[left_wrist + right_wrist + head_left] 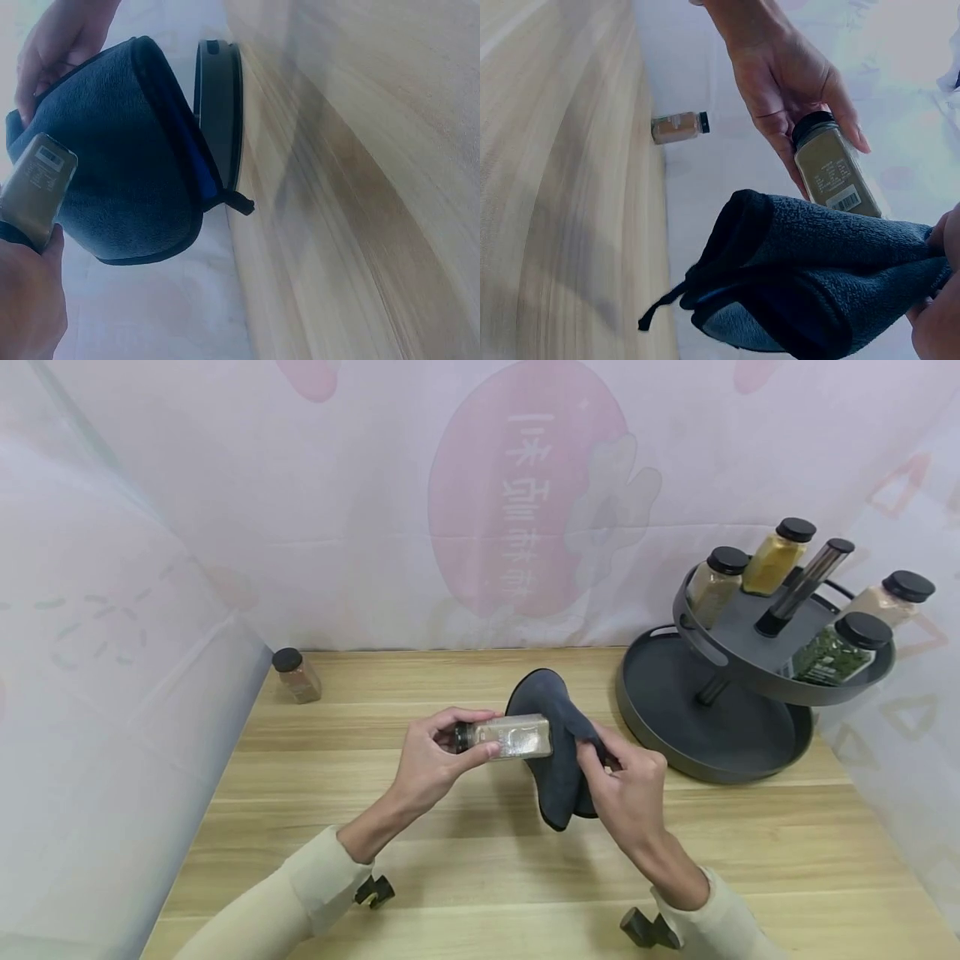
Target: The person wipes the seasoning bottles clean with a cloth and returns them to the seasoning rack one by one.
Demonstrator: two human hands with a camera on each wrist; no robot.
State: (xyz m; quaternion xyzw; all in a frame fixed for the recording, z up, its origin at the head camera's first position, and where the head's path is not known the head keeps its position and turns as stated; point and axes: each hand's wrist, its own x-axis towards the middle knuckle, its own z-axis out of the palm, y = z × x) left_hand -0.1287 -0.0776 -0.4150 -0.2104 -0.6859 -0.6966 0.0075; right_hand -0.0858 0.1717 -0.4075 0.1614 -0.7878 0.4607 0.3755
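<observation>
My left hand (431,760) grips a square-sided spice jar (525,737) near its black lid, holding it on its side above the table. The jar's contents are tan, and a barcode label (845,199) shows on it in the right wrist view. In my right hand (628,785) a dark blue-grey cloth (551,702) is pinched, bunched at the fingers and hanging down in folds. The jar's base end overlaps the cloth in the head view. A small loop (238,201) sticks out from the cloth's black-edged corner.
A two-tier dark grey rotating rack (637,710) stands at the right. Its upper tier holds several black-lidded jars, including a yellow one (772,564) and a green-flaked one (836,656). Another reddish-brown jar (300,681) stands at the table's back left. Printed fabric walls surround the wooden table (360,685).
</observation>
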